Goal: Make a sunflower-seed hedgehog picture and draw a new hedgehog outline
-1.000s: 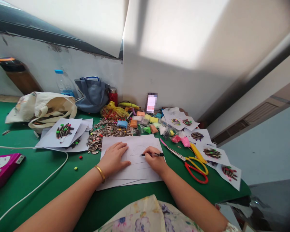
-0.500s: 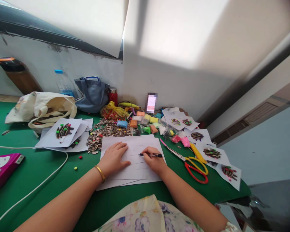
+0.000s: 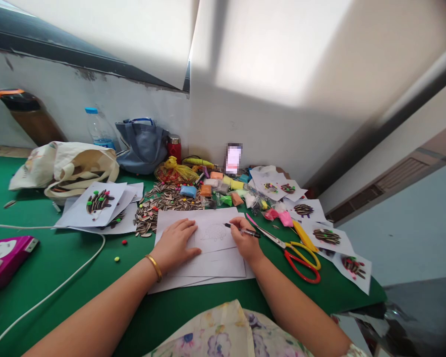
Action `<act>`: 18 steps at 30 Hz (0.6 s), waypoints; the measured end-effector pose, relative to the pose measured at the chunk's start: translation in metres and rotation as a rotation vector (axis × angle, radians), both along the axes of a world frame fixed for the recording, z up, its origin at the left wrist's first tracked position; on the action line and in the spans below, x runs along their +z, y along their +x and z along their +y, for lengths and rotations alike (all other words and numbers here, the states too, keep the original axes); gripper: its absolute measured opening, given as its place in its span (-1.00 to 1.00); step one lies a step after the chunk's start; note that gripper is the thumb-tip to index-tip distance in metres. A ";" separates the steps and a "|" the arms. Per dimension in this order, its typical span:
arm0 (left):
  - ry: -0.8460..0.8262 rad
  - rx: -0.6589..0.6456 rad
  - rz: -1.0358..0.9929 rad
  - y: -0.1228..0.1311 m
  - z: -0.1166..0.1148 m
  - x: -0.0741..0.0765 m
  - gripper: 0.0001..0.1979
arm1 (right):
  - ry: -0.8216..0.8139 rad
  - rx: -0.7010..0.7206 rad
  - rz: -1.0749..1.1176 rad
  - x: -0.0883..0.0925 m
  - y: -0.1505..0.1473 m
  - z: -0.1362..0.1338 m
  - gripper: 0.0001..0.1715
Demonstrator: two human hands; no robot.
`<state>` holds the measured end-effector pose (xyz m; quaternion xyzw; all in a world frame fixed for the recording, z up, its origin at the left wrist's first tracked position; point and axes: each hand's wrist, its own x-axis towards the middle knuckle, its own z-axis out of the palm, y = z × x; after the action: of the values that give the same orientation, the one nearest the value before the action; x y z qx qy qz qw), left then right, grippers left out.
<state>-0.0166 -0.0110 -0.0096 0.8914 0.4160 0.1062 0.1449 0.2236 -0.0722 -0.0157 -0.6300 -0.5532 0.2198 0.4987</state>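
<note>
White sheets of paper [image 3: 223, 263] lie stacked in front of me on the green table. On the top sheet is a faint outline drawing of a hedgehog [image 3: 214, 232]. My left hand [image 3: 176, 244] rests flat on the paper's left side, fingers stretched out, with a gold bangle at the wrist. Fingers of my right hand [image 3: 246, 241] are closed around a black pen [image 3: 250, 231]. Its tip points left, just right of the drawing's upper edge; whether it touches the paper I cannot tell.
Sunflower seeds [image 3: 163, 203] are heaped behind the paper, beside coloured clay packets [image 3: 223, 188]. Scissors [image 3: 301, 255] with red and yellow handles lie at right, near finished seed pictures [image 3: 327, 235]. More pictures [image 3: 102, 204], a cloth bag [image 3: 33, 168], a white cable [image 3: 70, 277] and a magenta box [image 3: 11, 258] are at left.
My right hand has moved right and slightly up with the pen, off the drawing. More of the hedgehog outline shows now. My left hand stays in place.
</note>
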 end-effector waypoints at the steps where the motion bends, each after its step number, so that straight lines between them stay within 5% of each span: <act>1: -0.002 0.000 -0.002 0.000 0.000 0.000 -0.31 | 0.007 -0.011 0.014 0.001 0.001 0.001 -0.80; 18: -0.008 -0.006 0.004 0.000 0.000 0.001 -0.31 | 0.128 0.033 0.116 -0.008 0.014 0.005 -0.60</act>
<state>-0.0164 -0.0108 -0.0087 0.8923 0.4140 0.1021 0.1481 0.2378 -0.0668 -0.0237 -0.5739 -0.5465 0.2285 0.5655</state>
